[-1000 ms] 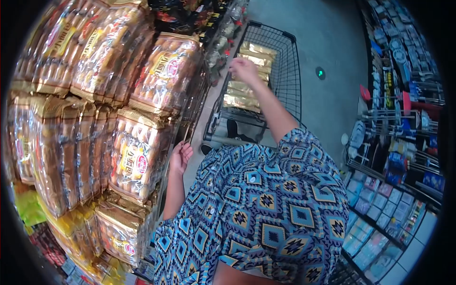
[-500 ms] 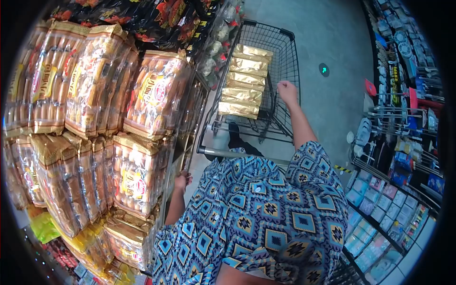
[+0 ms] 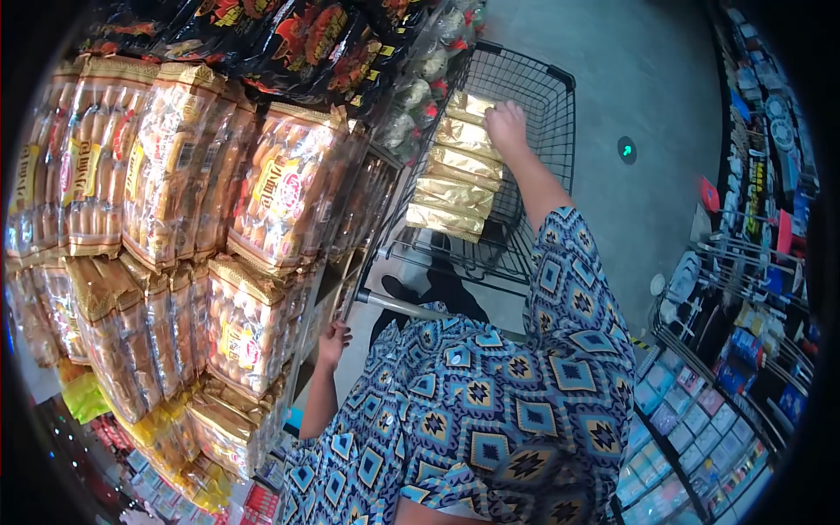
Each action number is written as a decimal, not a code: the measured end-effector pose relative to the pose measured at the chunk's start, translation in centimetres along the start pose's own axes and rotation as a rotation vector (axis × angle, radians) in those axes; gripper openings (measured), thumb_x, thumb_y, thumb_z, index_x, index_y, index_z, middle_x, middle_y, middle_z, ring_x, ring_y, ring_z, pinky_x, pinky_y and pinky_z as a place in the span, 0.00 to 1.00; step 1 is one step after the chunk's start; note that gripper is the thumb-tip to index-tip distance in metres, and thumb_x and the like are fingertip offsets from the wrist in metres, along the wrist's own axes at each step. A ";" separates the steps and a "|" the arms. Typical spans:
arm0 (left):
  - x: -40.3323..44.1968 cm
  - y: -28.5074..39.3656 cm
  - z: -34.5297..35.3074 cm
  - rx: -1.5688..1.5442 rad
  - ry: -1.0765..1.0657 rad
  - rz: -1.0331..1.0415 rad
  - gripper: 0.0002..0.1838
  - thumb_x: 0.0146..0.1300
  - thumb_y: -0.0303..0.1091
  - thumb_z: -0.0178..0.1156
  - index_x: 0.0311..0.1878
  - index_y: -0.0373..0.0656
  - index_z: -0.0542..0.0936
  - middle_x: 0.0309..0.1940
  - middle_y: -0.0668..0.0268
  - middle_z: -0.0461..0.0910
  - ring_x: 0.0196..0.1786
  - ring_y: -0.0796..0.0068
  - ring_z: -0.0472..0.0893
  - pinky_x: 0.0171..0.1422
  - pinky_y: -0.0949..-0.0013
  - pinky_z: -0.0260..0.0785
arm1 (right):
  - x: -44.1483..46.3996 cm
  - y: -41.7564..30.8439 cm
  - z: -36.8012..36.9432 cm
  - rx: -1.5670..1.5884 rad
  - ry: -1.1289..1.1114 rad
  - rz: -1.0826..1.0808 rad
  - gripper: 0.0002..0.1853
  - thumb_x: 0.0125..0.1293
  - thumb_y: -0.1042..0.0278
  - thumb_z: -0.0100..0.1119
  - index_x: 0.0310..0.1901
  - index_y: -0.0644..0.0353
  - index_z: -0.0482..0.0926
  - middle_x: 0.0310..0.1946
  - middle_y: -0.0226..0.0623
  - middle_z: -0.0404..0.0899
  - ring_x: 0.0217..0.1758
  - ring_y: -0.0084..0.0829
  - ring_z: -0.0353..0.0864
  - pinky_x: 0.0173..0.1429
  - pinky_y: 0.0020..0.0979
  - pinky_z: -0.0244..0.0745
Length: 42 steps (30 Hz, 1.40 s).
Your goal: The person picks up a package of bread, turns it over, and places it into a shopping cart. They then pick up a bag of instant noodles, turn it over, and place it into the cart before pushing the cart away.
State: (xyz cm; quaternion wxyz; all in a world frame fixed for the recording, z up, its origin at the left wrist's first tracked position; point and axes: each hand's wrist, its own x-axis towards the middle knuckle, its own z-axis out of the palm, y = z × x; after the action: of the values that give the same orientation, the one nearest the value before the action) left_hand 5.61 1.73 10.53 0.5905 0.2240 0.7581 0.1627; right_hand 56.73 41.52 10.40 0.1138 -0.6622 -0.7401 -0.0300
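**Five gold-wrapped packages line a shopping cart beside tall stacks of bread packs**

We look down past our patterned shirt (image 3: 490,411) at a wire shopping cart (image 3: 562,77) in a store aisle. Five gold-wrapped packages (image 3: 450,194) are already inside it, lying in one neat row along the cart's left side, from the far end back toward the cart handle (image 3: 398,304). Their contents are hidden.

Our right hand (image 3: 507,129) is at the far end of that row, fingers bent downward. We cannot tell whether it pinches a package, rests on one or hangs just above. Our left hand (image 3: 332,344) is low, near the stacks on our left, its fingers loosely curled and slightly apart, with nothing visible in them.

Many clear-and-gold bread packs (image 3: 284,188) stand in tiers to our left, outside the cart. Beyond them lie black packages (image 3: 306,44) with red designs. By our judgement, the row looks largely in order; how many packages are wanted, we cannot tell.
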 end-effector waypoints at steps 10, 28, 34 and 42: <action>-1.9 -7.6 -3.6 0.001 0.052 -0.143 0.14 0.69 0.41 0.54 0.51 0.44 0.74 0.39 0.66 0.81 0.37 0.74 0.82 0.37 0.70 0.72 | 0.1 0.6 1.4 -0.106 0.142 -0.031 0.05 0.53 0.72 0.55 0.26 0.57 0.81 0.30 0.34 0.78 0.41 0.36 0.75 0.47 0.37 0.68; 1.8 -0.9 -3.4 -0.160 -0.084 0.009 0.16 0.70 0.44 0.55 0.51 0.43 0.74 0.38 0.67 0.80 0.38 0.74 0.80 0.41 0.70 0.71 | 2.5 2.4 -20.7 -0.011 0.317 -0.178 0.06 0.60 0.66 0.57 0.31 0.58 0.79 0.32 0.37 0.79 0.41 0.40 0.76 0.52 0.41 0.68; 1.4 8.4 -2.0 -0.203 -0.134 0.357 0.14 0.73 0.43 0.51 0.47 0.42 0.76 0.37 0.66 0.82 0.37 0.80 0.80 0.38 0.77 0.70 | 2.1 -3.2 -30.2 0.301 0.329 -0.185 0.06 0.59 0.68 0.59 0.31 0.61 0.78 0.30 0.38 0.78 0.37 0.37 0.76 0.46 0.37 0.71; -3.4 19.9 2.9 -0.339 -0.588 0.576 0.24 0.74 0.43 0.48 0.66 0.36 0.66 0.58 0.55 0.75 0.57 0.67 0.77 0.61 0.65 0.72 | -1.0 -12.7 -37.8 1.227 0.007 -0.028 0.06 0.66 0.69 0.60 0.35 0.64 0.78 0.30 0.24 0.78 0.30 0.13 0.72 0.37 0.18 0.68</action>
State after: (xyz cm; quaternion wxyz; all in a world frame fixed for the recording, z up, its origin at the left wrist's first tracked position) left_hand 12.04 16.75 22.74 0.7399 0.3631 0.4271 0.3718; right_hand 49.20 31.67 48.34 0.4764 -0.4660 -0.6307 0.3977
